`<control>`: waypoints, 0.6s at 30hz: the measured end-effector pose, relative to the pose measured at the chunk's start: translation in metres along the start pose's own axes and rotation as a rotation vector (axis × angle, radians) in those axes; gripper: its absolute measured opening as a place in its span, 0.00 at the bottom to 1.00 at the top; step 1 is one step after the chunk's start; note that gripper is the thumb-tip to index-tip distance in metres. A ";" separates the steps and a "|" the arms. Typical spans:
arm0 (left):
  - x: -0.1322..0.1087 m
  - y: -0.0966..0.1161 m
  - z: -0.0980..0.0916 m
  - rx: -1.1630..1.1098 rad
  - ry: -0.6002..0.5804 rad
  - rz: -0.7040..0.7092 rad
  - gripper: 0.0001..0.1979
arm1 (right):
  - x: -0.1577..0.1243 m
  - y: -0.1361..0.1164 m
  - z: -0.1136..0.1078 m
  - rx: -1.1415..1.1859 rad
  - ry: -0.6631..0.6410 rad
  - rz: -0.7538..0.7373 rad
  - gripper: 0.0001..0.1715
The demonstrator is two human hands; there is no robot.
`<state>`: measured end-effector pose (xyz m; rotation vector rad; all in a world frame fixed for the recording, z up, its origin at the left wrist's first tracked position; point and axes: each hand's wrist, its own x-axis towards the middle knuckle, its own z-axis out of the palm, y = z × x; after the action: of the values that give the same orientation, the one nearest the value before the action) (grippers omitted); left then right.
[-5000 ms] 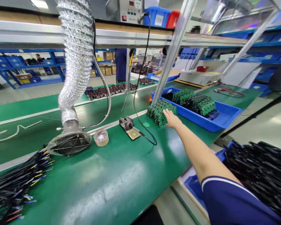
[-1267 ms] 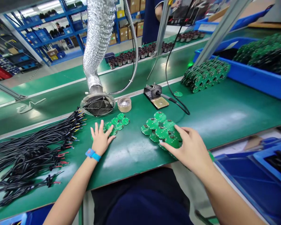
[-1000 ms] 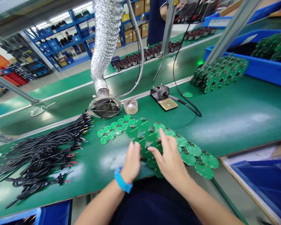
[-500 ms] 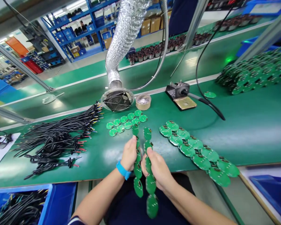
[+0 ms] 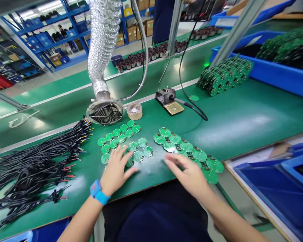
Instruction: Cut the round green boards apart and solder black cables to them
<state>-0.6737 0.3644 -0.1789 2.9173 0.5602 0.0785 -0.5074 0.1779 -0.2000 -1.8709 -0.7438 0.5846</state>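
Note:
My left hand (image 5: 117,168) lies spread and palm down over a panel of round green circuit boards (image 5: 138,155) on the bench, hiding part of it. Just behind it sits another double row of the same boards (image 5: 124,128). My right hand (image 5: 188,171) hovers with thumb and fingers apart, holding nothing, in front of a longer double row of circuit boards (image 5: 186,146). That row runs slantwise toward the bench's front edge, and the hand covers some of it.
A fume extractor (image 5: 105,113) hangs behind the boards, beside a small round tub (image 5: 134,111). Further right are a soldering iron stand (image 5: 169,101), stacked board panels (image 5: 226,75) and a blue bin (image 5: 280,75). Black cables (image 5: 40,158) lie at left.
Both hands have let go of the board strips they held upright. A panel now lies flat under my left hand. My hands have spread apart, and the view has turned right.

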 end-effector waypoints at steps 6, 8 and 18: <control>-0.019 -0.020 0.030 0.185 0.042 -0.139 0.27 | 0.019 0.060 -0.056 -0.863 0.286 -0.289 0.41; -0.013 -0.035 0.030 0.185 0.041 -0.154 0.26 | 0.026 0.068 -0.069 -0.891 0.279 -0.296 0.42; 0.001 0.011 0.014 -0.195 0.270 -0.134 0.21 | 0.047 0.069 -0.109 -0.786 0.218 -0.228 0.39</control>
<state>-0.6675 0.3527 -0.1909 2.6883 0.7409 0.4862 -0.3844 0.1213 -0.2248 -2.4540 -1.1206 -0.0938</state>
